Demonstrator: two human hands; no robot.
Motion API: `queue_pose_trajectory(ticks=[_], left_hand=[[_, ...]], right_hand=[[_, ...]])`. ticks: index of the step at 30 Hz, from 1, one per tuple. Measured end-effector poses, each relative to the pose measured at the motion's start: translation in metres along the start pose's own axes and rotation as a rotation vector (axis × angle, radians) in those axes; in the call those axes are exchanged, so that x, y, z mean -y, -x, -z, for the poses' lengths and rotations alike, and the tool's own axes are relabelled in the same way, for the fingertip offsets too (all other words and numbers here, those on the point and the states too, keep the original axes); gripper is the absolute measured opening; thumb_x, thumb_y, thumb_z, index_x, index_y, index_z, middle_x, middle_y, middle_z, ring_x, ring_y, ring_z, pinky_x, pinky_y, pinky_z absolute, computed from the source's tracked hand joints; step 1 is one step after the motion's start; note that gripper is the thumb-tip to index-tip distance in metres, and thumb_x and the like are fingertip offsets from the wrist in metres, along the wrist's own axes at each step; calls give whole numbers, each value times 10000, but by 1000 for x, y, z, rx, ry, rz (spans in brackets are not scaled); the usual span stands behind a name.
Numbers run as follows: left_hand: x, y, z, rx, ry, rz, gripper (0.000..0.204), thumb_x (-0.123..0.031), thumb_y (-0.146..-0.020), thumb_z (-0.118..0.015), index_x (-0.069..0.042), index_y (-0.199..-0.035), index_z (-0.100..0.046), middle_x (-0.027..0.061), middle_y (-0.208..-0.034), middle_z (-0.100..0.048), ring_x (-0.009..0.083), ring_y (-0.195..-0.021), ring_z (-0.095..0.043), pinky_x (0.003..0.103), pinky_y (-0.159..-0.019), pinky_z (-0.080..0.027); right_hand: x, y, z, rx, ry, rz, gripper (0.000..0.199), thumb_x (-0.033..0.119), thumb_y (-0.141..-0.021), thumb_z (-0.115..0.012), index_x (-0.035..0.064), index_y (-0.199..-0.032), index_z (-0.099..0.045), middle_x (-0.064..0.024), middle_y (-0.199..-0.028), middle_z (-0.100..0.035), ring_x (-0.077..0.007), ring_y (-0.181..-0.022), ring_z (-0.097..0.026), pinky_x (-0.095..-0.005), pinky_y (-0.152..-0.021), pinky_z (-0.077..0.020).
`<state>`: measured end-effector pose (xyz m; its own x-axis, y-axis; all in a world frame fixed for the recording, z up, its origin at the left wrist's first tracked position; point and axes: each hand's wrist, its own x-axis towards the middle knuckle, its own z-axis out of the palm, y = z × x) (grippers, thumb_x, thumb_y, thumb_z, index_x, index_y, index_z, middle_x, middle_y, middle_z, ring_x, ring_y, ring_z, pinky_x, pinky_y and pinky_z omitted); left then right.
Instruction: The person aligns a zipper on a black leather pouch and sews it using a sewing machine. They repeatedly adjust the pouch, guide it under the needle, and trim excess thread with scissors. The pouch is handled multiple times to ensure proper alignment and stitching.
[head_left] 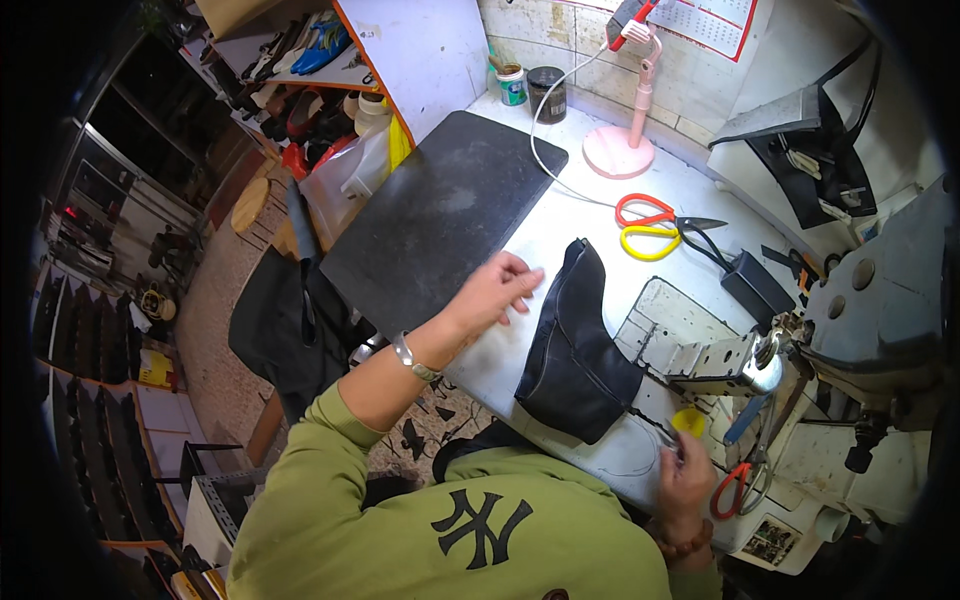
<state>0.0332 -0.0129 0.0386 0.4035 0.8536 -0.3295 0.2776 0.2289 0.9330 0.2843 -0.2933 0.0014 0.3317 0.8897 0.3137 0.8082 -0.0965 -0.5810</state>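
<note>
While the open left hand (497, 288) rests on the desk (560, 225), the right hand (685, 478) pinches thread beside the black leather boot upper (575, 350), which lies flat.

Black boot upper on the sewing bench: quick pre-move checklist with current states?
1. Black boot upper flat on the white table: ok.
2. Left hand off the upper, fingertips on the table beside it: ok.
3. Right hand at the upper's lower edge, pinching something thin: cannot tell what.
4. Upper away from the sewing machine needle area: ok.
5. Red-and-yellow scissors lie apart from both hands: ok.
6. Orange-handled snips beside the right hand: ok.
</note>
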Motion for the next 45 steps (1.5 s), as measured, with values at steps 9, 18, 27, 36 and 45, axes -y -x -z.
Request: queue_pose_trajectory(ticks=[9,18,27,36,45], left_hand=[[-31,7,-48,173,156,316,193,-221,-882,-668,-31,-853,-656,16,-652,-630,88,-469,-532,206,-429,-396],[4,73,-84,-30,1088,207,244,-183,-974,-565,36,-1076,-601,135,-1017,-675,186,-897,-674,282,-807,-583],[39,92,-86,-84,937,231,269,-210,-982,-561,44,-1024,-638,118,-953,-687,157,-818,-675,236,-691,-554],[5,113,-61,520,382,97,172,-96,-960,-576,-29,-1118,-574,61,-1011,-650,108,-871,-632,249,-759,-519],[-6,97,-57,-69,-673,-707,414,-135,-741,-725,-22,-1104,-560,111,-1049,-580,322,-986,-541,409,-847,-454]], right_hand=[[-57,21,39,-116,490,-94,385,176,-855,-654,-9,-1182,-568,-203,-1089,-564,-365,-989,-557,-432,-836,-462],[40,-23,-36,339,-622,-141,310,129,-881,-651,-6,-1154,-594,-118,-1097,-647,-231,-987,-622,-351,-874,-493],[86,-88,-109,354,-1875,-768,299,245,-998,-505,2,-1158,-576,-97,-1159,-637,-209,-1038,-616,-337,-917,-479],[87,-108,-80,119,-1667,-882,138,122,-944,-578,39,-1054,-589,-52,-960,-667,-166,-798,-656,-334,-723,-555],[84,-92,-84,176,-1558,-916,65,83,-915,-584,37,-958,-602,-44,-879,-669,-136,-749,-658,-293,-632,-584]])
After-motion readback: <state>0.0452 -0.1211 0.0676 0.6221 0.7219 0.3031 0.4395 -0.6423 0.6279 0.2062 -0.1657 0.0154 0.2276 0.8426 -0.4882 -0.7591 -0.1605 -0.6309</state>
